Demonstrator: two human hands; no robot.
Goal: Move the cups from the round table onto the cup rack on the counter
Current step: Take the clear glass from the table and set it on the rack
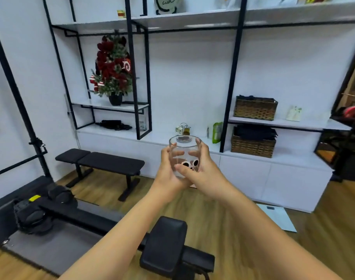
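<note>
A clear glass cup (183,151) with a black-and-white panda face printed low on its side is held up at the middle of the view. My left hand (169,172) grips its left side and bottom. My right hand (203,168) wraps its right side, thumb across the front. Behind the cup, on the white counter (162,138), stands a small wire cup rack (185,129) with a dark round base; the glass partly hides it. The round table is out of view.
A black workout bench (101,161) stands left of the counter. A treadmill (51,225) and a padded black bar (164,245) lie low in front. Wicker baskets (253,146) sit on the right shelves, a green packet (217,131) near the rack, a white scale (277,217) on the wooden floor.
</note>
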